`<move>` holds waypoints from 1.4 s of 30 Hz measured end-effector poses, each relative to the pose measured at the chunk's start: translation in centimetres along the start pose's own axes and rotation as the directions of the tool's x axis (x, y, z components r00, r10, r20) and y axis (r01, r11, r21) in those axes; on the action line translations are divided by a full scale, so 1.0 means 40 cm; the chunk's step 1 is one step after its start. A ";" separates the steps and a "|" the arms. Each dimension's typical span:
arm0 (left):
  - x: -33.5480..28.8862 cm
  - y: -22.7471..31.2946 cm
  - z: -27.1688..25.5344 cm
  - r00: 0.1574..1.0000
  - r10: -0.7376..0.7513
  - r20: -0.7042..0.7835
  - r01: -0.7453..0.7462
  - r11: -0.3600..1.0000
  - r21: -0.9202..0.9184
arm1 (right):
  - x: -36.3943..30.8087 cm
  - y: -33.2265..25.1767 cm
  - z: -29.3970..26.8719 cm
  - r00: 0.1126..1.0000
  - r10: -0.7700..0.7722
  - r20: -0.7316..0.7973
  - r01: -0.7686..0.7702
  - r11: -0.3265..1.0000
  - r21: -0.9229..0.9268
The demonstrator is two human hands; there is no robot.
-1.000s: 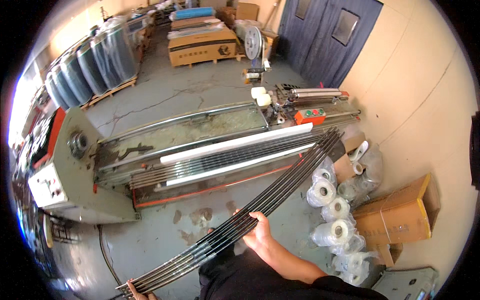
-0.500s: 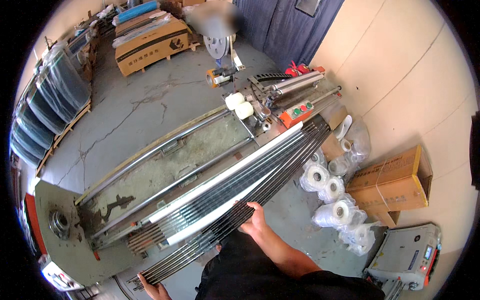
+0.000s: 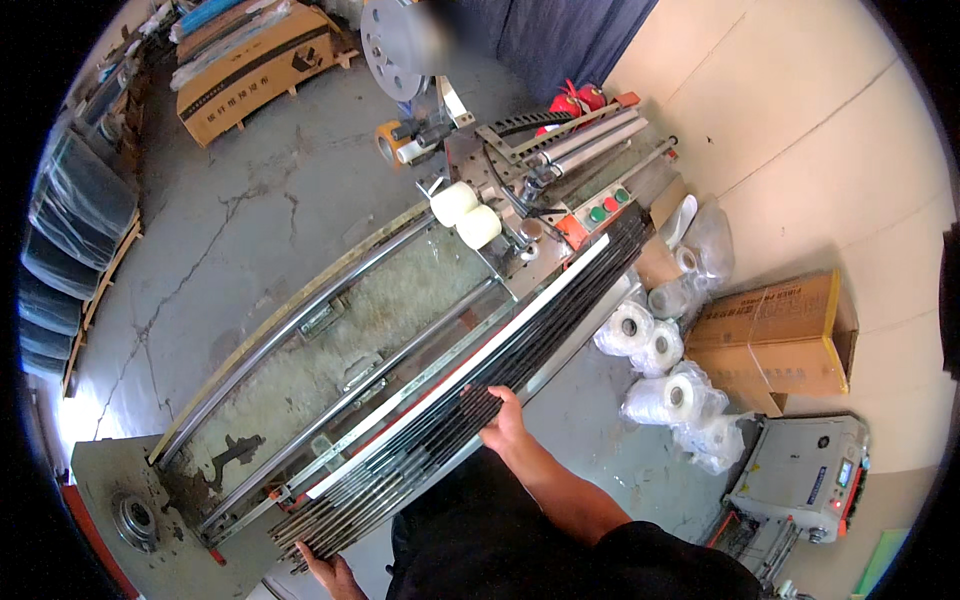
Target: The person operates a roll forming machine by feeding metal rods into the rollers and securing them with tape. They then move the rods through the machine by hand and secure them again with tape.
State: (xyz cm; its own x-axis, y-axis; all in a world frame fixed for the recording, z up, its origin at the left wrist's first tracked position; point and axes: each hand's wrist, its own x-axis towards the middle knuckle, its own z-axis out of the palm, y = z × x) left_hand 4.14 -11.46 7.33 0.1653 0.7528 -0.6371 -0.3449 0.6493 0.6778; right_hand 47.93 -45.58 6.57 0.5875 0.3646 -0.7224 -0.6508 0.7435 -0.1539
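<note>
A bundle of long, thin black rods (image 3: pixel 562 316) runs slantwise in front of me, from lower left to upper right. My right hand (image 3: pixel 503 422) is closed round the bundle near its middle, on the near side. At the lower left end my left hand (image 3: pixel 328 572) grips the rod tips, which look brownish there. The rods lie over or in a long rack, between its far white strip (image 3: pixel 560 283) and its near pale edge (image 3: pixel 583 345). Whether the bundle touches the rods beneath it I cannot tell.
Beyond the rack stands a long machine bed with metal rails (image 3: pixel 430 333), two cream rollers (image 3: pixel 466 214) and a button box (image 3: pixel 608 207). To the right are plastic-wrapped rolls (image 3: pixel 668 397), a cardboard box (image 3: pixel 765 335) and a grey machine (image 3: pixel 800 475). Wrapped dark rolls (image 3: pixel 85 200) stand far left.
Both hands have carried the rod bundle away from me, from outside the rack's near edge to over the rods in it. The view has shifted slightly.
</note>
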 end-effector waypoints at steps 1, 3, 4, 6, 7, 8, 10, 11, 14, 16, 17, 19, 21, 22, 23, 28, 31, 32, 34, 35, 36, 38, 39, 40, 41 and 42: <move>0.012 -0.005 0.001 1.000 -0.014 0.000 0.014 1.000 -0.001 | 0.011 0.000 -0.005 1.000 0.003 0.030 -0.004 1.000 0.021; 0.031 -0.004 0.005 0.999 -0.053 -0.001 0.053 0.999 0.005 | 0.018 0.006 -0.007 1.000 -0.027 0.012 0.026 0.999 0.021; 0.025 -0.002 0.013 0.998 -0.063 -0.017 0.063 0.998 0.000 | 0.019 0.011 0.000 1.000 -0.022 0.018 0.021 0.999 0.028; 0.022 -0.003 0.069 0.994 -0.105 0.011 0.105 0.994 0.010 | 0.035 0.016 -0.018 0.999 -0.049 -0.003 0.049 0.998 0.026; 0.007 0.005 0.085 0.992 -0.123 0.035 0.122 0.992 0.019 | 0.036 0.029 -0.011 0.994 -0.105 -0.015 0.105 0.994 0.026; 0.023 0.007 0.058 0.993 -0.112 0.024 0.112 0.994 0.009 | 0.042 0.039 -0.020 0.992 -0.119 -0.038 0.121 0.992 0.037; 0.062 0.007 0.058 0.995 -0.095 -0.006 0.095 0.995 -0.011 | 0.073 0.054 -0.021 0.967 -0.208 -0.145 0.214 0.976 0.032; 0.066 0.008 0.067 0.996 -0.086 0.017 0.087 0.996 -0.012 | 0.076 0.057 -0.013 0.957 -0.239 -0.167 0.244 0.970 0.010; 0.071 0.023 0.086 0.997 -0.068 0.029 0.070 0.997 -0.045 | 0.071 0.059 -0.001 0.959 -0.224 -0.172 0.231 0.973 0.023; 0.083 0.019 0.075 0.996 -0.073 0.056 0.075 0.996 -0.044 | 0.055 0.029 -0.005 0.994 -0.068 -0.086 0.079 0.988 0.133; 0.088 0.018 0.079 0.994 -0.079 0.070 0.082 0.996 -0.043 | 0.047 0.021 0.006 0.994 -0.060 -0.087 0.070 0.990 0.120; 0.068 0.011 0.074 0.990 -0.060 0.126 0.061 0.998 -0.008 | 0.026 0.012 0.025 0.995 -0.046 -0.088 0.055 0.994 0.098; 0.026 0.010 0.102 0.998 -0.022 0.056 0.023 1.000 -0.014 | 0.010 0.012 0.032 0.996 -0.083 -0.031 0.085 0.992 0.090; 0.038 0.011 0.099 0.997 -0.061 0.040 0.062 0.998 -0.014 | 0.011 0.002 0.033 0.995 -0.098 -0.027 0.100 0.991 0.088; 0.025 0.020 0.073 0.996 -0.041 0.073 0.043 0.999 -0.024 | 0.007 0.009 0.038 0.996 -0.088 -0.020 0.089 0.993 0.077; 0.052 0.010 0.109 0.988 -0.110 0.111 0.111 0.994 -0.004 | 0.050 0.001 -0.002 0.994 -0.105 0.037 0.107 0.994 -0.030; 0.067 0.003 0.131 0.992 -0.128 0.009 0.128 0.990 0.061 | 0.073 -0.030 -0.057 0.994 -0.089 0.062 0.106 0.918 -0.382; 0.049 0.002 0.160 0.994 -0.104 0.017 0.104 0.994 0.017 | 0.052 -0.023 -0.003 0.987 -0.123 -0.101 0.059 0.874 -0.483; 0.034 0.014 0.171 0.994 -0.087 0.068 0.088 0.996 -0.005 | -0.007 -0.026 0.068 0.944 -0.191 -0.267 -0.033 0.753 -0.657; 0.040 0.017 0.167 0.990 -0.091 0.112 0.090 0.996 0.014 | -0.015 -0.042 0.063 0.939 -0.208 -0.273 -0.063 0.678 -0.732; 0.035 0.017 0.178 0.994 -0.096 0.057 0.096 0.995 -0.006 | -0.024 -0.043 0.064 0.936 -0.224 -0.272 -0.091 0.593 -0.800; 0.054 -0.001 0.146 0.997 -0.074 0.036 0.075 0.997 -0.030 | -0.072 -0.024 0.051 0.935 -0.285 -0.213 -0.055 0.476 -0.878; 0.052 -0.013 0.147 0.997 -0.079 -0.012 0.079 0.996 -0.048 | -0.096 -0.017 0.052 0.931 -0.316 -0.181 -0.037 0.412 -0.911; 0.042 -0.014 0.139 0.995 -0.094 -0.022 0.094 0.995 -0.031 | -0.111 0.001 0.055 0.914 -0.402 0.057 0.139 0.176 -0.974; 0.031 -0.016 0.162 0.989 -0.121 -0.083 0.122 0.993 -0.003 | -0.137 0.031 0.060 0.848 -0.436 0.301 0.301 -0.070 -0.951; 0.020 -0.015 0.189 0.979 -0.145 -0.146 0.150 0.988 0.025 | -0.158 0.068 0.062 0.745 -0.406 0.529 0.431 -0.312 -0.847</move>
State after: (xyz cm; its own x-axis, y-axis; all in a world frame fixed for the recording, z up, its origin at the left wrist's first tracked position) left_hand 11.45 -10.46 9.17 0.0771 0.6268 -0.7753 -0.2927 0.7576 0.5834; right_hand 43.63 -44.48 12.39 0.9566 0.2660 -0.1187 0.0493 -0.5497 -0.8339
